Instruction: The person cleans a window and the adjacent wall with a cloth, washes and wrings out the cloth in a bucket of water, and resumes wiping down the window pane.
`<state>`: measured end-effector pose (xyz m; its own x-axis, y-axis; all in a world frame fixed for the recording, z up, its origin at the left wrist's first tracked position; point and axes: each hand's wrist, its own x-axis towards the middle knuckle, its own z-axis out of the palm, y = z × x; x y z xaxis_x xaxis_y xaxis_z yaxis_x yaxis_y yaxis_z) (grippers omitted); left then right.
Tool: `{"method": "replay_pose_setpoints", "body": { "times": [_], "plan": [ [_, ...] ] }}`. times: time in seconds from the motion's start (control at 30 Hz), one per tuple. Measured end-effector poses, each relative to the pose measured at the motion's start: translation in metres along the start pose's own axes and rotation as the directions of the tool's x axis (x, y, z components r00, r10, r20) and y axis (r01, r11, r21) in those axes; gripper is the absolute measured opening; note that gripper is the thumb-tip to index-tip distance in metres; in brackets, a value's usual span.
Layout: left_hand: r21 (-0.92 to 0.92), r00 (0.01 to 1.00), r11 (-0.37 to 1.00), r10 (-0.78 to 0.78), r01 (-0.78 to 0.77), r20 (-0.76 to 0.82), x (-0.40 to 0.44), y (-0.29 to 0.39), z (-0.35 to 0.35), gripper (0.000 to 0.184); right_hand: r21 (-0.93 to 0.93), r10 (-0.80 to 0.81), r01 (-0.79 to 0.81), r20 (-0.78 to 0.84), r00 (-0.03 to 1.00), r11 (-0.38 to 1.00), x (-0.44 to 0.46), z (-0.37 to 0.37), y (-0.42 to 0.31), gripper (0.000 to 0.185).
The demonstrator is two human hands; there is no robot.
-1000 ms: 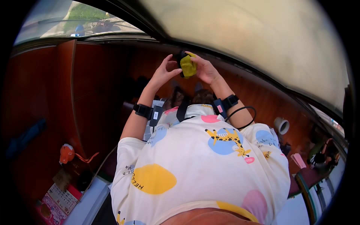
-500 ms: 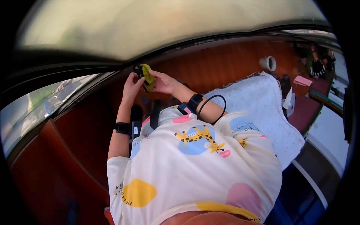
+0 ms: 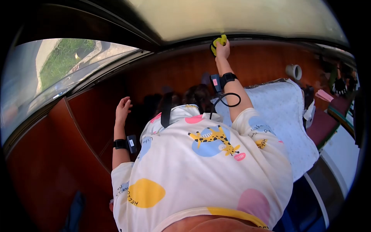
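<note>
Nearest, a pale patterned shirt (image 3: 201,170) is seen, with black wristbands (image 3: 120,144) (image 3: 228,77) worn on both forearms; small dark boxes (image 3: 132,144) (image 3: 215,82) are held close against them, presumably so that the fingers are left free. A black cable (image 3: 237,96) is looped beside the right forearm. The left hand (image 3: 123,109) is held off to the side, released, with its fingers loosely bent. By the right hand (image 3: 223,51), at the end of an outstretched arm, a yellow-green and black object (image 3: 223,39) is grasped beside the lower edge of the frosted pane (image 3: 247,19); whether the pane is touched cannot be told. The object appears to be gripped compactly so that it can be controlled one-handed at that reach. To the right, a pale sheet (image 3: 278,120) is spread, its underlying support mostly hidden, perhaps laid there as a cover. Reddish-brown wood (image 3: 255,58) is seen beneath the window, with a pale cylindrical container (image 3: 290,71) near the sheet and a pink item (image 3: 324,95) farther right. To the left, a wooden panel (image 3: 42,150) is seen, with a blue item (image 3: 75,210) low beside it. Beyond the clear glass, grass (image 3: 65,60) and paving are shown in daylight.
</note>
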<state>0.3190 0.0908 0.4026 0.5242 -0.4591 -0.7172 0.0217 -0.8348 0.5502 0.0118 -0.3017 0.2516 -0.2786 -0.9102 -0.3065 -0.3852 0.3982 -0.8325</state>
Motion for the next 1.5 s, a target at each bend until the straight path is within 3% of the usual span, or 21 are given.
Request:
{"method": "replay_pose_setpoints", "body": {
  "times": [0.03,0.1,0.13,0.33,0.57,0.77,0.83,0.87,0.93,0.97,1.0,1.03,1.07,1.1,1.17,1.2,1.23,1.3,1.33,1.47,1.5],
  "plan": [
    [-0.025,0.998,0.998,-0.058,0.058,-0.011,-0.009,-0.022,-0.005,0.034,0.003,0.0,0.0,0.006,1.0,1.0,-0.003,0.008,-0.004,0.057],
    [-0.053,0.983,0.983,-0.178,0.176,-0.033,-0.03,-0.066,-0.014,0.034,-0.32,0.022,-0.023,-0.007,1.0,0.947,-0.015,0.029,-0.019,0.057],
    [-0.076,0.975,0.974,-0.217,0.213,-0.045,-0.041,-0.086,-0.016,0.035,-0.391,0.05,-0.019,0.071,0.996,0.92,-0.023,0.043,-0.02,0.058],
    [-0.202,0.902,0.896,-0.42,0.395,-0.098,-0.092,-0.172,-0.022,0.036,-0.367,0.168,-0.157,0.0,0.986,0.917,-0.108,0.113,-0.049,0.057],
    [-0.312,0.882,0.852,-0.465,0.421,-0.081,-0.101,-0.195,-0.004,0.034,-0.455,0.197,-0.077,0.222,0.955,0.887,-0.179,0.141,-0.065,0.074],
    [-0.343,0.906,0.862,-0.419,0.375,-0.063,-0.098,-0.18,0.008,0.034,-0.513,0.172,0.038,0.355,0.919,0.857,-0.197,0.154,-0.05,0.074],
    [-0.337,0.911,0.867,-0.408,0.367,-0.059,-0.095,-0.175,0.01,0.034,-0.561,0.118,0.225,0.51,0.852,0.797,-0.197,0.147,-0.046,0.074],
    [-0.33,0.912,0.87,-0.406,0.368,-0.054,-0.094,-0.171,0.012,0.034,-0.556,0.115,0.226,0.511,0.852,0.8,-0.194,0.142,-0.045,0.074],
    [-0.323,0.914,0.874,-0.401,0.364,-0.055,-0.091,-0.165,0.016,0.034,-0.524,0.062,0.475,0.715,0.696,0.706,-0.184,0.13,-0.042,0.071],
    [-0.304,0.918,0.88,-0.394,0.365,-0.04,-0.089,-0.161,0.018,0.035,-0.519,0.057,0.477,0.717,0.695,0.71,-0.173,0.131,-0.03,0.071],
    [-0.285,0.921,0.886,-0.388,0.365,-0.025,-0.088,-0.156,0.02,0.037,-0.304,0.047,0.316,0.784,0.619,0.899,-0.156,0.138,-0.007,0.067],
    [-0.284,0.922,0.888,-0.386,0.362,-0.033,-0.087,-0.15,0.022,0.037,-0.074,0.007,0.101,0.84,0.543,0.992,-0.15,0.13,-0.011,0.064],
    [-0.273,0.926,0.893,-0.377,0.357,-0.022,-0.085,-0.145,0.024,0.036,0.07,0.143,-0.446,0.893,0.426,0.892,-0.141,0.121,-0.015,0.059],
    [-0.262,0.93,0.899,-0.367,0.352,-0.011,-0.084,-0.139,0.025,0.036,0.133,0.09,-0.569,0.933,0.347,0.811,-0.134,0.106,-0.027,0.054],
    [-0.256,0.938,0.909,-0.347,0.33,-0.023,-0.083,-0.123,0.028,0.035,0.203,0.038,-0.771,0.959,0.282,0.604,-0.128,0.085,-0.034,0.049],
    [-0.252,0.945,0.917,-0.325,0.309,-0.023,-0.082,-0.118,0.031,0.035,0.196,0.157,-0.803,0.929,0.336,0.562,-0.132,0.073,-0.046,0.04],
    [-0.251,0.945,0.917,-0.327,0.31,-0.027,-0.082,-0.114,0.035,0.035,0.194,0.156,-0.805,0.93,0.332,0.56,-0.131,0.072,-0.039,0.04],
    [-0.282,0.954,0.92,-0.296,0.273,-0.041,-0.083,-0.104,0.04,0.035,0.226,0.292,-0.921,0.901,0.321,0.316,-0.13,0.077,-0.023,0.034],
    [-0.278,0.952,0.918,-0.304,0.284,-0.033,-0.082,-0.101,0.043,0.035,0.19,0.409,-0.926,0.855,0.32,0.327,-0.131,0.084,-0.022,0.029],
    [-0.275,0.961,0.929,-0.272,0.249,-0.049,-0.089,-0.092,0.049,0.035,0.214,0.429,-0.89,0.815,0.39,0.403,-0.155,0.129,-0.052,0.035],
    [-0.282,0.962,0.929,-0.268,0.241,-0.061,-0.093,-0.088,0.049,0.035,0.178,0.402,-0.894,0.845,0.353,0.411,-0.162,0.137,-0.065,0.042]
  ]
}}
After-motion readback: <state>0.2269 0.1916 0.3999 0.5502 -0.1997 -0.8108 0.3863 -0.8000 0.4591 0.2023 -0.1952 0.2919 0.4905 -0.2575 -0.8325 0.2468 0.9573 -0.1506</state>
